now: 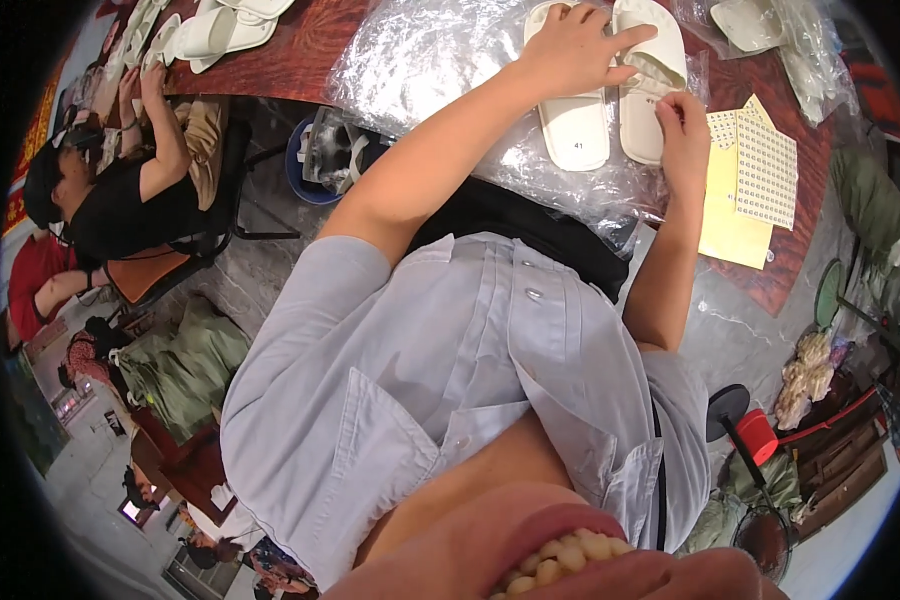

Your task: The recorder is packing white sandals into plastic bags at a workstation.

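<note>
White slippers (576, 140) — one pair — lie side by side, toes away from the person, on crinkly clear plastic (400, 60) on the red-brown table (290, 60). L hand (573, 52) is over the strap of the left slipper (575, 120) w/ its fingers spread wide; thumb & pointer reach across to the right slipper (642, 130). R hand (683, 135) is just beside the right slipper's outer edge, fingers curled in; can't tell if they pinch anything. Near it are sheets of tiny stickers (767, 175) and a yellow sheet (735, 225).

Slippers look light & a bit squishy, prob. foam or rubber, so they should bend and not break. Best spots to hold: the thick strap, or both sides of the sole. Plastic looks slick, so they may slide if pushed — a hand on top would help. Sticker sheets look thin, so go easy, by a corner. Off to the left, another person (120, 215) has hands at more slippers (207, 35).
</note>
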The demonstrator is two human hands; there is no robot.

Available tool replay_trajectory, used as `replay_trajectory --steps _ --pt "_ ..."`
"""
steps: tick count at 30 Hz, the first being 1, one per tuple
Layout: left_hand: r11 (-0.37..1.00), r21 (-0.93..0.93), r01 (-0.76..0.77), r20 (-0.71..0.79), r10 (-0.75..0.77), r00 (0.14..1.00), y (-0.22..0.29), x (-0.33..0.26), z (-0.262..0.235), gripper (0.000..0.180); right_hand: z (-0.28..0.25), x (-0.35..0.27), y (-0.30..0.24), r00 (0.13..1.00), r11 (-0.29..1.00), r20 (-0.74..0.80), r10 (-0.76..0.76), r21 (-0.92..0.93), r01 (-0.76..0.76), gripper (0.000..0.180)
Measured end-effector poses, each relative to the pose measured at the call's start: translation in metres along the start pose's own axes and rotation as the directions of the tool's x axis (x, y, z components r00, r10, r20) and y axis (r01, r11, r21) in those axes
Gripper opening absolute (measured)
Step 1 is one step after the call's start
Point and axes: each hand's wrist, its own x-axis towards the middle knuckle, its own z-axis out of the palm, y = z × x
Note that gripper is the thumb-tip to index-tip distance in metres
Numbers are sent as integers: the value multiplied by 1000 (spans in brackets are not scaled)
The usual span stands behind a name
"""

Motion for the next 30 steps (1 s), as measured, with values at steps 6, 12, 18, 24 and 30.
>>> replay_trajectory --steps 6,12,18,24,30 --pt "1000 12 22 33 -23 999 2 1 -3 64 -20 -17 -7 961 919 132 244 284 -273 10" --pt "1000 6 16 5 -16 1000 0 -1 -4 63 -5 2 -14 999 999 48 -25 -20 26 13" --pt "997 -64 41 56 -38 998 3 1 -5 63 -7 10 -2 990 977 94 -101 -178 117 12" --pt "1000 -11 29 -11 -30 1000 2 0 -4 64 -32 -28 -9 966 966 208 153 176 -191 9" --pt "998 -37 42 51 -40 998 4 1 -11 64 -20 -36 -22 991 998 132 23 -54 -16 13"
